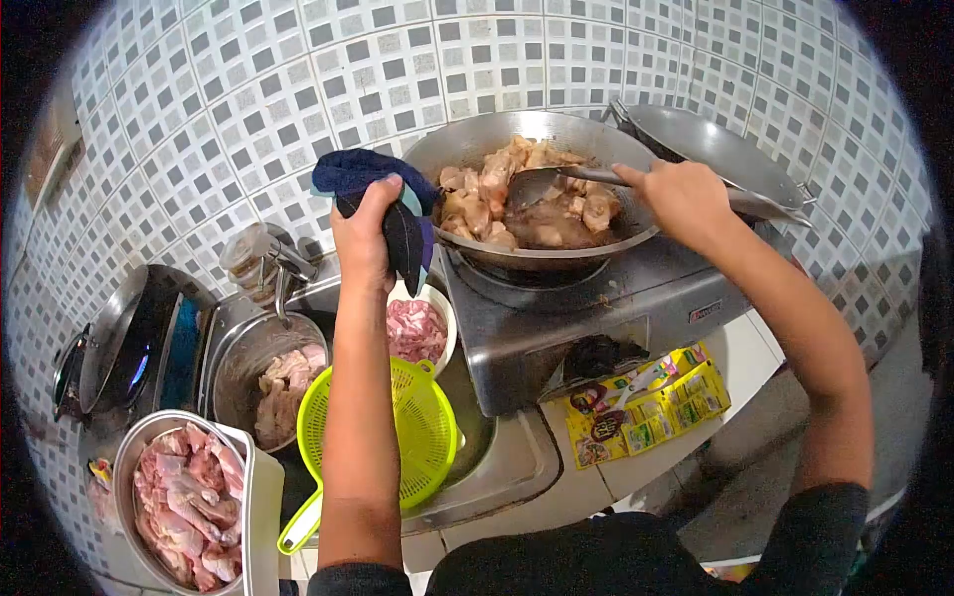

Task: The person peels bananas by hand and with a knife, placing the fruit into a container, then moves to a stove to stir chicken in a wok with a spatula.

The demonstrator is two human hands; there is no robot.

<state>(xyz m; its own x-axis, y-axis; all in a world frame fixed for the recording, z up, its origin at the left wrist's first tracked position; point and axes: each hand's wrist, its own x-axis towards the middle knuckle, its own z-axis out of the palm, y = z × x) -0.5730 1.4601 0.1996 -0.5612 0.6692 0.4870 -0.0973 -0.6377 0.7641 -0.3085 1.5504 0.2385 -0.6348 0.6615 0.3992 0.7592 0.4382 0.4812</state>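
A large metal wok (437,139) sits on the stove, holding browned meat pieces (494,184) and some brown liquid. My left hand (366,233) is closed around a folded dark cloth (360,171) at the wok's left edge; whether a wok handle is inside the cloth is hidden. In my right hand (686,204) is the handle of a metal spatula (537,187), which reaches in over the wok's right rim. The spatula's blade rests among the meat near the middle of the wok.
The gas stove (556,328) carries a second pan (715,139) at right. Seasoning packets (651,402) lie in front. Leftward are a sink with a green colander (427,427), a metal pot (236,372), a white bowl (450,323) and a tub of raw chicken (189,497).
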